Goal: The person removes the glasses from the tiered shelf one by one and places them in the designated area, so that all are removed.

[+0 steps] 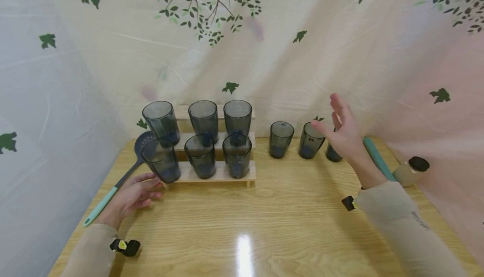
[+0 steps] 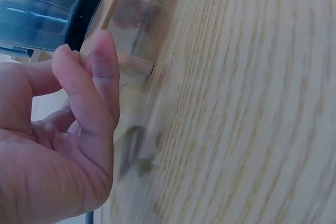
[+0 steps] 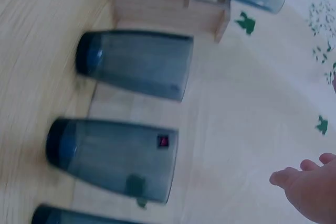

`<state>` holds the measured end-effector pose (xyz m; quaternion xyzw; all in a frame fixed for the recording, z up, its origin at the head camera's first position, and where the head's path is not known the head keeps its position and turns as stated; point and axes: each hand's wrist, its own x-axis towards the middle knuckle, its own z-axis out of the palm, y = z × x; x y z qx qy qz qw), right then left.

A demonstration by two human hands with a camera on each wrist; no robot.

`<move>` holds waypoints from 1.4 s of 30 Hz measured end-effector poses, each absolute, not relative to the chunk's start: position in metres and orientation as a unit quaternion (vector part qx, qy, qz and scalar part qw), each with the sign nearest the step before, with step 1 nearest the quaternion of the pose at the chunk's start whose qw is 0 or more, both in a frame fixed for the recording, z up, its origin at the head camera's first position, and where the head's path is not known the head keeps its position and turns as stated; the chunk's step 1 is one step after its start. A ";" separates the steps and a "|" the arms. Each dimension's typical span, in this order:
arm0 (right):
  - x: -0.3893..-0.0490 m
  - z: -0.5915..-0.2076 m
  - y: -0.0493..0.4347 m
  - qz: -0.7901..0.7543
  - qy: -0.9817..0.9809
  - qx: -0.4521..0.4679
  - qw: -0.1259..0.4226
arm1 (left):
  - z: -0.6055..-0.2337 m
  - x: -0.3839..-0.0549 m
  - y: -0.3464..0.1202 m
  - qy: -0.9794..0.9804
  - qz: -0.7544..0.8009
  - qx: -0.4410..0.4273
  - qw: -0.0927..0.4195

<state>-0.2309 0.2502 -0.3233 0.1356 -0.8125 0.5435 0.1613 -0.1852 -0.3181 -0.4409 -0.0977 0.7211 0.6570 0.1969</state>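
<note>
Six tinted drinking glasses stand on a two-step wooden rack [image 1: 221, 174], three on each step. My left hand [image 1: 132, 195] is low at the rack's left end, beside the front-left glass [image 1: 161, 163]. Its fingers are loosely bent with nothing held; whether the fingertips touch the rack, I cannot tell. Raised in the air at right, my right hand [image 1: 343, 136] has its fingers and thumb spread and holds nothing. Behind and below it are three more glasses on the table: one on the left [image 1: 281, 142], a middle one [image 3: 121, 156] with a small label, and a third [image 1: 333, 154] partly hidden.
A dark slotted skimmer [image 1: 130, 170] with a mint handle lies along the left, under or beside my left forearm. At right are a teal handle [image 1: 378, 158] and a beige jar [image 1: 407, 174] with a black lid. A leaf-printed cloth [image 1: 295, 71] hangs behind the table.
</note>
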 end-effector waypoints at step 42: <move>-0.284 -0.336 0.086 0.514 -0.840 0.175 0.017 | -0.443 -0.187 -0.318 0.721 0.660 -0.082 0.197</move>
